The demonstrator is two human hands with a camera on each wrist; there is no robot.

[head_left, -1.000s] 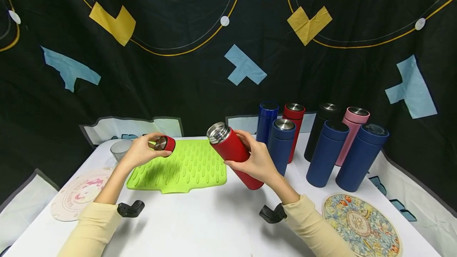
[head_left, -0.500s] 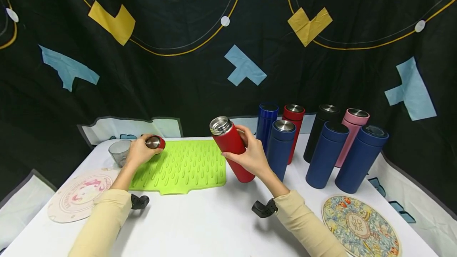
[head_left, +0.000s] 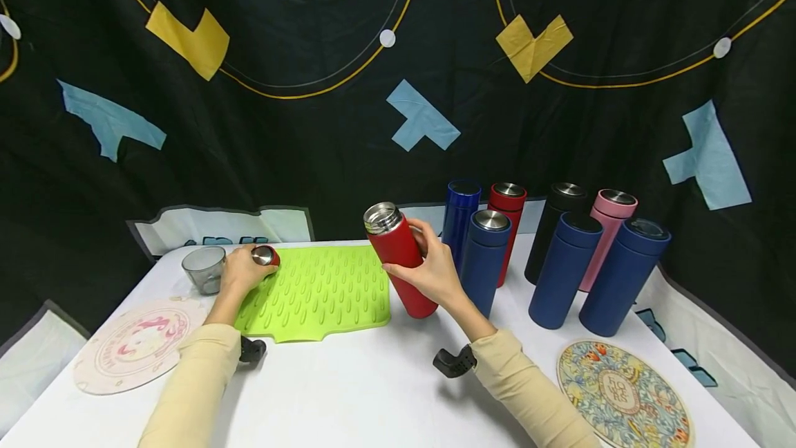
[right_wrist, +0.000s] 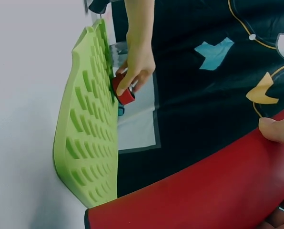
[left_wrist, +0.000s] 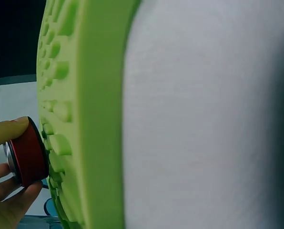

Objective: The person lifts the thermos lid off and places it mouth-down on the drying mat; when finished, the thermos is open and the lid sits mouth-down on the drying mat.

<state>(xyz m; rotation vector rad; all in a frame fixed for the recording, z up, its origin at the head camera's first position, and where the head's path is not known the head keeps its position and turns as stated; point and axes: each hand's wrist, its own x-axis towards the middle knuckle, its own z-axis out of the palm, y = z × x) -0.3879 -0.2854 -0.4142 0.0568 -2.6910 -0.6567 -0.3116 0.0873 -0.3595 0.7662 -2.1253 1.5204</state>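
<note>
At the left end of the green ridged mat [head_left: 329, 289], my left hand [head_left: 241, 272] pinches a red bottle cap [head_left: 266, 256] with a silver top. In the left wrist view the cap [left_wrist: 30, 155] is right at the mat's ridges, thumb on one side and fingers on the other. My right hand [head_left: 432, 268] grips a red vacuum flask [head_left: 401, 261] around its body. Its bare steel mouth [head_left: 382, 217] points up and tilts to the left, past the mat's right end. The right wrist view shows the flask's red side [right_wrist: 194, 191] close up, its mouth out of view.
A clear glass cup [head_left: 205, 269] stands just left of my left hand. Round mats lie at the left [head_left: 139, 344] and right [head_left: 624, 393]. Several capped flasks stand on the right, a navy one [head_left: 485, 261] close behind my right hand. A dark curtain [head_left: 280, 151] hangs behind.
My left hand has moved left and down with the cap, to the mat's left end. The red flask has shifted slightly and stands more upright in my right hand.
</note>
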